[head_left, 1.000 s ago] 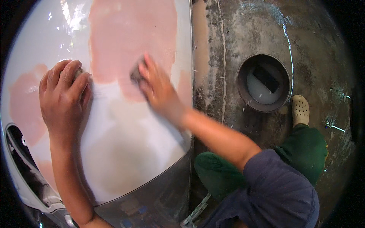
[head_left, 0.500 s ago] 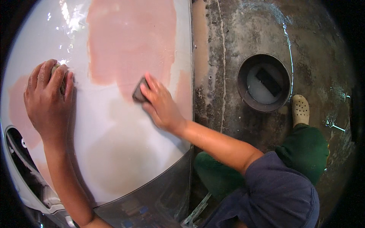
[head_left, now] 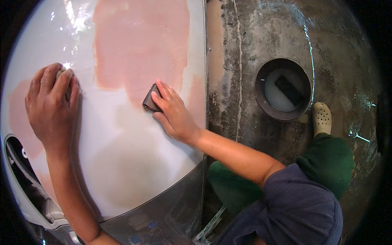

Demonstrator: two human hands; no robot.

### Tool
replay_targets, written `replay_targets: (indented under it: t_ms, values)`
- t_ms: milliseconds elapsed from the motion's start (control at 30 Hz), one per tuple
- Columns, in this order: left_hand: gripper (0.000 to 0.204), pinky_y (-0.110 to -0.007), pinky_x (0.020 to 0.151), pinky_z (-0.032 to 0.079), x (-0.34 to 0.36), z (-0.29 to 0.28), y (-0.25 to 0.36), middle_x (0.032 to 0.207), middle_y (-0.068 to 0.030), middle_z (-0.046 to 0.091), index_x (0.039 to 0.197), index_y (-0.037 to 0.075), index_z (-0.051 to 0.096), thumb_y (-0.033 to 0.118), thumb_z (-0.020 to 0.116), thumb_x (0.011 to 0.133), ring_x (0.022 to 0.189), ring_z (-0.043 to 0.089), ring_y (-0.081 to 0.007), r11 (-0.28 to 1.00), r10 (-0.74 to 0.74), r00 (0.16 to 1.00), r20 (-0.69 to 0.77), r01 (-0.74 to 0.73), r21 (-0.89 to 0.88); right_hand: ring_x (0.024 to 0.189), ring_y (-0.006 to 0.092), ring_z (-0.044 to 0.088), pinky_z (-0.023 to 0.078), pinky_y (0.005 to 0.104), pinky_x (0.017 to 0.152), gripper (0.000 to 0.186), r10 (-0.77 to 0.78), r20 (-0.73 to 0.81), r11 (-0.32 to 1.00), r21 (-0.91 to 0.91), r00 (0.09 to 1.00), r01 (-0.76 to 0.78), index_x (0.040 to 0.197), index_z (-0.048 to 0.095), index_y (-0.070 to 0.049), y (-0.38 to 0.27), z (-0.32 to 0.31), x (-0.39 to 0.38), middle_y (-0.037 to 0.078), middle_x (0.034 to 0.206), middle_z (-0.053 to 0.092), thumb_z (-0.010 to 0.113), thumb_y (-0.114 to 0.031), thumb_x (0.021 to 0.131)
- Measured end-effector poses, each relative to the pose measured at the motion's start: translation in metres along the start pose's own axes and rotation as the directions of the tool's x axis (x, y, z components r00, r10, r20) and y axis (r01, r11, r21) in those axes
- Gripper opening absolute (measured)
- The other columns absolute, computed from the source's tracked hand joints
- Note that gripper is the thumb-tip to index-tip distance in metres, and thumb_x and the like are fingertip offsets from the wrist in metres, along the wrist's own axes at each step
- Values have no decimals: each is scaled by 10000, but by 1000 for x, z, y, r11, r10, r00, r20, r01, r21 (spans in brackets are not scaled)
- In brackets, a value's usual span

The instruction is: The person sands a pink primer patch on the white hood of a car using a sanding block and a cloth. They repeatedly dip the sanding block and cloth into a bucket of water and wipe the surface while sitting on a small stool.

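Note:
On a wet white car body panel (head_left: 107,134) with pink patches, my right hand (head_left: 175,114) presses a dark grey sanding block (head_left: 152,99), at the lower edge of the large pink patch (head_left: 143,45). The thumb and fingers wrap its near side. Further left, my left hand (head_left: 53,106) is closed over a sponge (head_left: 61,73), pale yellow-green where it shows between the fingers. Most of the sponge is hidden under the hand.
A dark bucket (head_left: 258,98) of cloudy water stands on the wet concrete floor, with a black block (head_left: 288,90) in it. My beige clog (head_left: 322,118) is beside it. Dark glass (head_left: 163,204) borders the panel's near edge; an opening (head_left: 20,163) lies at left.
The sanding block has tilted slightly and shows more of its face; my right hand has shifted only a little. My left hand stays nearly in place.

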State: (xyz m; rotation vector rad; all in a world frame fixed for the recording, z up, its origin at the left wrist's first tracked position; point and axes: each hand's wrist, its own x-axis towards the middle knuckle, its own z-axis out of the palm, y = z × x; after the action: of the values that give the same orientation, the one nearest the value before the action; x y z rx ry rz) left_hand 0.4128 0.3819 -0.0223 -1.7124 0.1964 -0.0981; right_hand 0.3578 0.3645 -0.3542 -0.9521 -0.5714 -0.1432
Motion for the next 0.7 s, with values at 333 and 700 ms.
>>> replay_targets:
  t_ms: [333, 700]
  values:
    - [175, -389, 1078, 495, 2, 3, 6, 1263, 11, 728, 1073, 181, 785, 239, 812, 910, 1263, 638, -198, 1000, -2, 1000, 4, 2, -26, 1524, 463, 376, 298, 545, 1262, 551, -44, -113, 997, -66, 993, 37, 1535, 459, 3, 35, -2, 69, 297, 1660, 354, 615, -171, 1037]
    - [160, -388, 1061, 502, 5, 2, 5, 1250, 15, 725, 1059, 178, 773, 225, 811, 910, 1261, 635, -196, 1000, 19, 999, -31, -20, -13, 1496, 483, 398, 311, 539, 1253, 544, 22, -166, 998, -61, 986, -32, 1535, 449, -1, 54, -23, 124, 305, 1639, 381, 605, -182, 1047]
